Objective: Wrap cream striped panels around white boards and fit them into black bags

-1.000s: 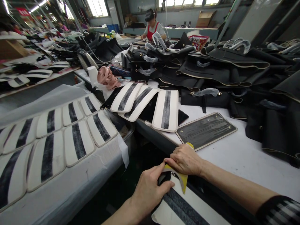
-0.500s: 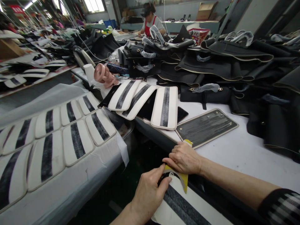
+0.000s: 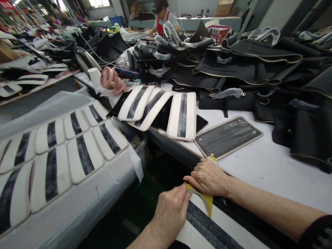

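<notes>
In the lower middle lies a white panel with a dark smudged stripe, its rounded end pointing away from me. My left hand is closed on the near-left rim of that end, thumb and fingers pinched together. My right hand is wrapped around a yellow flat piece, which shows above the fist and below it along the panel's curved edge. A thin greyish rim follows the curve against the yellow. What lies under the panel is hidden by it and my hands.
Similar striped panels lie in rows on the covered table at left. More panels overlap dark items ahead, beside a grey panel with studs. A pink fan stands behind. Black bag pieces are heaped at right; a person sits beyond.
Both my hands have shifted slightly right with the yellow piece. My left thumb and fingers have closed up at the panel's rim, where a small loop showed before. The view has moved slightly.
</notes>
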The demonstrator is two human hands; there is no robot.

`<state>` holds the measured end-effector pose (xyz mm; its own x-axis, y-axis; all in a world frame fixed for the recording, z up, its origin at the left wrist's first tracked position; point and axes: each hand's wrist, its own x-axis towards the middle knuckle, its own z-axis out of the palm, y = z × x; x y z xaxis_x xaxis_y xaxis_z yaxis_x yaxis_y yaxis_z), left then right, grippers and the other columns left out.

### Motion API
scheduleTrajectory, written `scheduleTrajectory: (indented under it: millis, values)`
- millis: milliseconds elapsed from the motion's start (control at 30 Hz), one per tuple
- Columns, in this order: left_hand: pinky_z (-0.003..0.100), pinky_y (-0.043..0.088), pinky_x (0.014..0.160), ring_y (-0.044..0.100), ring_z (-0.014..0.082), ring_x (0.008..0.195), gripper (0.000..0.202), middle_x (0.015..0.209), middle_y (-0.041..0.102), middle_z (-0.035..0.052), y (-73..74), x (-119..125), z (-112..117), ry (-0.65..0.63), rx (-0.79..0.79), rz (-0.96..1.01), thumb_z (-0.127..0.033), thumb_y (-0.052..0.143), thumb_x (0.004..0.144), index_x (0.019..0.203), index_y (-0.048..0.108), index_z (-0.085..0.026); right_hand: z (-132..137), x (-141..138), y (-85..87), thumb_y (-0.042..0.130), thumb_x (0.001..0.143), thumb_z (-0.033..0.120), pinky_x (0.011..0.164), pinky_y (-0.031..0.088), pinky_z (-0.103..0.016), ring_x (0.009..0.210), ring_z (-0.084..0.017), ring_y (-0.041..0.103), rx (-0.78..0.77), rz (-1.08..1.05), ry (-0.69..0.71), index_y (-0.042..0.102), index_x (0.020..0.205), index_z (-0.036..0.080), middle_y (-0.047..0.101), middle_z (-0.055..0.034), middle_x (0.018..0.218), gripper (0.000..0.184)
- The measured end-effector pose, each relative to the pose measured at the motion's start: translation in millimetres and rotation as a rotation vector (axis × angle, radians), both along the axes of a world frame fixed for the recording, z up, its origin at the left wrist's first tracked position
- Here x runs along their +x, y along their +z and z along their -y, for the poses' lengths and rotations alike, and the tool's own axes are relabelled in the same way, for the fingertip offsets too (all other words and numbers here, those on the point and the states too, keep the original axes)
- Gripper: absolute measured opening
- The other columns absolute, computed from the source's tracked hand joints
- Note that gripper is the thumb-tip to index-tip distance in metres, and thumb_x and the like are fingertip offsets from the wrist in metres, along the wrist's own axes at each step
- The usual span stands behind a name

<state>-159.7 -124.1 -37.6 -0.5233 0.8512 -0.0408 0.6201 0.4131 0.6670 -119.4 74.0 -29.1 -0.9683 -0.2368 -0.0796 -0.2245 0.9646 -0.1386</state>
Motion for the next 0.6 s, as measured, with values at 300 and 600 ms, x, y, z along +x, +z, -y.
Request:
scheduleTrajectory:
  millis: [300, 600]
  values:
    - [0.029, 0.049, 0.076, 0.067, 0.0224, 0.083, 0.044, 0.084, 0.072, 0.0042, 7.8, -18.6, -7.1, 0.085, 0.188, 0.676, -0.044, 0.042, 0.098, 0.087, 0.074, -0.015, 19.4, 30.0, 4.5, 0.024, 0.103, 0.042, 0.059, 0.013, -0.036, 0.058, -0.019, 0.060, 0.050, 0.069, -0.218, 0.064, 0.065, 0.022, 0.069, -0.0041, 0.063, 0.059]
    - [0.036, 0.042, 0.095, 0.062, 0.0264, 0.106, 0.044, 0.111, 0.072, 0.0110, -24.1, -30.7, -26.2, 0.052, 0.222, 1.255, -0.045, 0.063, 0.086, 0.117, 0.070, -0.014, 16.5, 49.1, 0.1, 0.026, 0.104, 0.037, 0.062, 0.020, -0.036, 0.060, -0.018, 0.061, 0.007, 0.061, -0.286, 0.064, 0.067, 0.022, 0.068, -0.0034, 0.065, 0.055]
